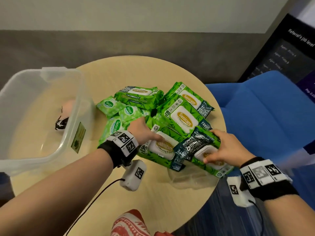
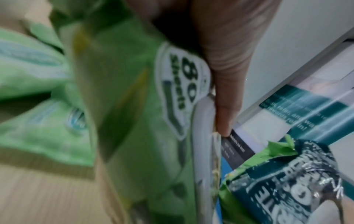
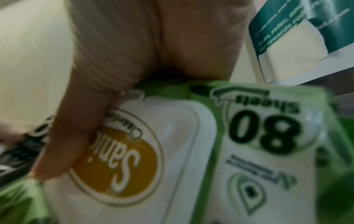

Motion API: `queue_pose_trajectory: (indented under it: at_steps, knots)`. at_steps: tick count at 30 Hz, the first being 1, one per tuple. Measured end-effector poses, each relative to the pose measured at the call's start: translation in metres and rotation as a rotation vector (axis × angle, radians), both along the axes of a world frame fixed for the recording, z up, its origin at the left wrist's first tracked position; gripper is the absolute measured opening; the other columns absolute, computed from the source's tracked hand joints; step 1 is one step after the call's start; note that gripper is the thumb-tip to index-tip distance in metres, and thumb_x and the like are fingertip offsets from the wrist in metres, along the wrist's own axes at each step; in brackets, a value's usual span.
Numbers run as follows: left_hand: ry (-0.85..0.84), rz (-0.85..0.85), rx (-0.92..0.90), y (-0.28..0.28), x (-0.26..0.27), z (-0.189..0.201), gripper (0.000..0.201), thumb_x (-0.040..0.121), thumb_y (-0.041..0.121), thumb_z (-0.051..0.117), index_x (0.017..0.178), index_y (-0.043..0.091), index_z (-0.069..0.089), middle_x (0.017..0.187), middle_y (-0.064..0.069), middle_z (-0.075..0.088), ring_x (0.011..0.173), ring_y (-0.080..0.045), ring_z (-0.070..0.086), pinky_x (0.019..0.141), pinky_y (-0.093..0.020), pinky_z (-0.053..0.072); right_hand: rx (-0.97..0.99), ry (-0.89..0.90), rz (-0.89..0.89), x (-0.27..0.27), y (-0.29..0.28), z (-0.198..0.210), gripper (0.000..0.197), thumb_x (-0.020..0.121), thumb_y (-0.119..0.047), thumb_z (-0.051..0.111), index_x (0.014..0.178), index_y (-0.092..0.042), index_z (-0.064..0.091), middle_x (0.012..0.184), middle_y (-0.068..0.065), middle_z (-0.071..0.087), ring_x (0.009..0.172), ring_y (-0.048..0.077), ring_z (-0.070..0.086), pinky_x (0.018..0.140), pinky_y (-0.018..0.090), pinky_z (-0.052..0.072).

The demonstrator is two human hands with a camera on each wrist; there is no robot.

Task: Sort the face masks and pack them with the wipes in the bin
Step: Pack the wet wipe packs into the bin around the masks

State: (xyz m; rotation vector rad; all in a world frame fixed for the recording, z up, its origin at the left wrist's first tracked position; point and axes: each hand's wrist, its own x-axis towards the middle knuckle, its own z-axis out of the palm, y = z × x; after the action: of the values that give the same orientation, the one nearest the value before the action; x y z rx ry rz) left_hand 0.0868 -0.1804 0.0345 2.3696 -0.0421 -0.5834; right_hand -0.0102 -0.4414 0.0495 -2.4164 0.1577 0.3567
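Hands are each gripping a soft green foil wipes pack on the round wooden table: left hand (image 1: 143,132) on one (image 1: 162,150), right hand (image 1: 226,149) on another (image 1: 201,147), both looking pliable, slippery, best clasped across the stiff white lid

The head camera is looking forward and steeply down from above onto a round, pale wooden table (image 1: 153,193), taking in both forearms. The left wrist camera is sitting very close, pointing along the left hand (image 2: 220,50) at a green plastic wipes pack with a white flip lid (image 2: 138,121). The right wrist camera is pressing equally near the right hand (image 3: 95,75). All three views are sharing the heap of green packs.
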Motion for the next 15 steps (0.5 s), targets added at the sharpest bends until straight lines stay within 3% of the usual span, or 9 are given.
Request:
queue_pose_trajectory:
  at_steps: [3, 4, 6, 10, 13, 15]
  knots:
    - [-0.08, 0.109, -0.142, 0.031, 0.007, 0.032, 0.089, 0.031, 0.065, 0.083, 0.095, 0.008, 0.058, 0.086, -0.002, 0.066, 0.077, -0.02, 0.062, 0.069, -0.039, 0.053, 0.063, -0.14, -0.119, 0.005, 0.013, 0.028, 0.071, 0.049, -0.021, 0.091, 0.108, -0.022, 0.053, 0.096, -0.006, 0.061, 0.091, 0.013, 0.056, 0.077, 0.025, 0.039]
    - [-0.11, 0.163, -0.202, 0.045, 0.008, 0.043, 0.087, 0.029, 0.064, 0.083, 0.095, 0.011, 0.062, 0.087, -0.001, 0.07, 0.079, -0.018, 0.067, 0.074, -0.041, 0.055, 0.079, -0.183, -0.144, 0.008, 0.019, 0.036, 0.067, 0.051, -0.022, 0.091, 0.105, -0.023, 0.052, 0.095, -0.006, 0.06, 0.09, 0.013, 0.055, 0.077, 0.025, 0.038]
    - [-0.172, 0.25, -0.323, 0.073, 0.007, 0.067, 0.06, 0.037, 0.049, 0.088, 0.085, 0.018, 0.069, 0.084, 0.002, 0.073, 0.078, -0.011, 0.07, 0.079, -0.037, 0.055, 0.108, -0.268, -0.188, 0.016, 0.031, 0.05, 0.063, 0.052, -0.023, 0.09, 0.101, -0.023, 0.05, 0.093, -0.006, 0.059, 0.089, 0.015, 0.054, 0.077, 0.027, 0.039]
    - [-0.325, 0.488, -0.439, 0.139, 0.0, 0.107, 0.054, 0.04, 0.044, 0.087, 0.086, 0.019, 0.074, 0.088, 0.001, 0.074, 0.086, -0.018, 0.071, 0.085, -0.045, 0.054, 0.258, -0.347, -0.225, 0.035, 0.062, 0.067, 0.066, 0.044, -0.029, 0.089, 0.099, -0.022, 0.055, 0.094, -0.004, 0.066, 0.09, 0.02, 0.063, 0.084, 0.039, 0.052]
    - [-0.38, 0.733, -0.569, 0.194, -0.008, 0.119, 0.033, 0.056, 0.021, 0.088, 0.085, 0.013, 0.073, 0.088, -0.007, 0.074, 0.083, -0.022, 0.071, 0.079, -0.048, 0.057, 0.325, -0.358, -0.172, 0.042, 0.093, 0.08, 0.087, 0.029, -0.052, 0.086, 0.105, -0.02, 0.058, 0.097, -0.003, 0.068, 0.089, 0.019, 0.065, 0.082, 0.045, 0.054]
    - [-0.398, 0.897, -0.64, 0.23, -0.014, 0.123, 0.03, 0.059, 0.017, 0.087, 0.085, 0.01, 0.072, 0.089, -0.01, 0.073, 0.079, -0.02, 0.071, 0.074, -0.046, 0.058, 0.363, -0.363, -0.138, 0.046, 0.115, 0.088, 0.09, 0.027, -0.057, 0.085, 0.105, -0.022, 0.059, 0.096, -0.004, 0.07, 0.088, 0.018, 0.066, 0.081, 0.046, 0.054]
